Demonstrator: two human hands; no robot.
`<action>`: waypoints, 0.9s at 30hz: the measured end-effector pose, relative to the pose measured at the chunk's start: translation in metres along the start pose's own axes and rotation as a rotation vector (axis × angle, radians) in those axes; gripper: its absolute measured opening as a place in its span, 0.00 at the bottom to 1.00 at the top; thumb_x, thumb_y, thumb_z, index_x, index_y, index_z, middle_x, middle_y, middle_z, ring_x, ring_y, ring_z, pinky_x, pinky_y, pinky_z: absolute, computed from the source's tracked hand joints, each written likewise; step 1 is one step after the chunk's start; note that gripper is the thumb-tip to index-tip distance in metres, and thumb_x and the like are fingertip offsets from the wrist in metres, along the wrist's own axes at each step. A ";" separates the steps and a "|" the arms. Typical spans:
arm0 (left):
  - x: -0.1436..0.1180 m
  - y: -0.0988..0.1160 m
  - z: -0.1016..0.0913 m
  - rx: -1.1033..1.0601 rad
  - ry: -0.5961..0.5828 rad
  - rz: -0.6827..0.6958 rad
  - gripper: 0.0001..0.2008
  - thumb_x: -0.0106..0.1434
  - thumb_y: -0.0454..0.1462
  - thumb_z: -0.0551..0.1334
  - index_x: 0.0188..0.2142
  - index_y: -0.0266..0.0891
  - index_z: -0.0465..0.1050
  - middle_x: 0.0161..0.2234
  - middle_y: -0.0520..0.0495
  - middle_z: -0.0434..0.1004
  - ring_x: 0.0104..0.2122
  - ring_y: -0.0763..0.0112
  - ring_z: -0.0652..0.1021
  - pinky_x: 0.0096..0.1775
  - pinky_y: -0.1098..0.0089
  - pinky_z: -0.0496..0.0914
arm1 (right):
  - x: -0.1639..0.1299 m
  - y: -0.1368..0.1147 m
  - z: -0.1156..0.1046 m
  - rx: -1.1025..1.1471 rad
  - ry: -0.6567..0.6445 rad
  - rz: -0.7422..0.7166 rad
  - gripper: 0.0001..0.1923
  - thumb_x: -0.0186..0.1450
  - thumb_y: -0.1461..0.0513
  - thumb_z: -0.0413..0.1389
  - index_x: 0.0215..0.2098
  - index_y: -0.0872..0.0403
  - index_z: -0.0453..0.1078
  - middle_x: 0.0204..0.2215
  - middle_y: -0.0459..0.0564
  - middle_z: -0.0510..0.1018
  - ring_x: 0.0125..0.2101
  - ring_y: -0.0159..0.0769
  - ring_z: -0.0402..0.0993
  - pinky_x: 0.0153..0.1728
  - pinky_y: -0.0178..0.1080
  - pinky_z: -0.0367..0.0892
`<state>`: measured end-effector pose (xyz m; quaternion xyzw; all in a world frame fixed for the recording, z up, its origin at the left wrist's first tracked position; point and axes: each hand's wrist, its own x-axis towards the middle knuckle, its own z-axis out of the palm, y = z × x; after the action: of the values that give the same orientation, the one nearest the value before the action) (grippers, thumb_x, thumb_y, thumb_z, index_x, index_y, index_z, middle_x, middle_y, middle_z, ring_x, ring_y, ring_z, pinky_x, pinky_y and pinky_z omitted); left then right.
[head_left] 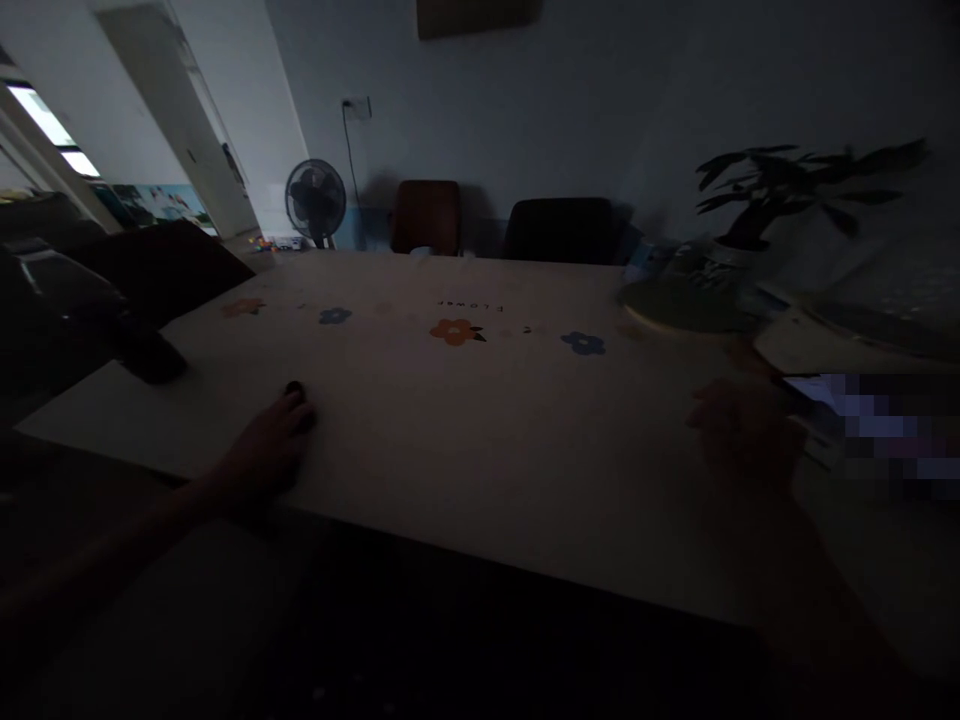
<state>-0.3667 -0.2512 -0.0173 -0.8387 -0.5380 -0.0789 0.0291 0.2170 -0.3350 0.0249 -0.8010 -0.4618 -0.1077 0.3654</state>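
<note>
The room is dim. My left hand point(266, 450) rests palm down on a pale tablecloth point(465, 420) printed with flowers. Its fingertips touch a small dark round object point(294, 390); whether the fingers grip it is unclear. My right hand point(739, 430) hovers low over the cloth at the right, fingers loosely curled, blurred. It is next to a lit phone-like screen point(814, 395) lying on the table. I cannot tell if the hand holds anything.
A potted plant point(757, 200) on a round tray point(690, 305) stands at the right back. A dark object point(154, 360) lies at the table's left edge. Two chairs point(427, 215) and a floor fan point(316, 203) stand beyond the table by the wall.
</note>
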 end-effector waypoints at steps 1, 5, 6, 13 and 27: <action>0.004 0.031 0.000 -0.005 -0.033 -0.007 0.24 0.67 0.42 0.45 0.54 0.36 0.71 0.64 0.38 0.64 0.65 0.55 0.63 0.63 0.58 0.62 | -0.001 -0.005 -0.003 -0.003 -0.023 0.018 0.11 0.61 0.59 0.43 0.26 0.50 0.64 0.25 0.51 0.77 0.34 0.42 0.74 0.32 0.40 0.58; 0.029 0.157 -0.007 -0.035 -0.131 0.183 0.24 0.67 0.36 0.45 0.56 0.37 0.71 0.64 0.40 0.64 0.68 0.55 0.58 0.67 0.55 0.55 | -0.008 -0.025 -0.014 0.033 -0.048 0.098 0.10 0.61 0.62 0.44 0.24 0.50 0.63 0.25 0.53 0.76 0.33 0.42 0.73 0.34 0.40 0.58; 0.036 0.187 -0.009 -0.051 -0.126 0.226 0.24 0.67 0.35 0.45 0.59 0.34 0.68 0.64 0.37 0.63 0.68 0.53 0.57 0.68 0.54 0.54 | -0.009 -0.029 -0.016 0.056 -0.039 0.106 0.11 0.61 0.61 0.44 0.24 0.50 0.63 0.24 0.53 0.75 0.32 0.42 0.73 0.34 0.40 0.59; 0.080 0.357 0.001 -0.207 -0.137 0.446 0.29 0.71 0.43 0.48 0.65 0.26 0.58 0.68 0.23 0.48 0.69 0.37 0.52 0.68 0.45 0.49 | -0.017 -0.053 -0.049 0.165 -0.113 -0.068 0.14 0.65 0.54 0.44 0.30 0.51 0.67 0.23 0.48 0.74 0.25 0.37 0.72 0.32 0.38 0.61; 0.090 0.281 -0.020 -0.602 0.033 0.186 0.26 0.70 0.37 0.46 0.66 0.29 0.55 0.67 0.33 0.59 0.67 0.60 0.63 0.67 0.56 0.59 | -0.092 -0.024 -0.028 -0.016 -0.367 -0.218 0.27 0.70 0.51 0.45 0.60 0.57 0.67 0.62 0.64 0.68 0.62 0.54 0.63 0.61 0.56 0.59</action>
<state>-0.0768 -0.2911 0.0268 -0.8538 -0.4111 -0.2450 -0.2047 0.1514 -0.4073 0.0098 -0.7554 -0.6036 -0.0028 0.2551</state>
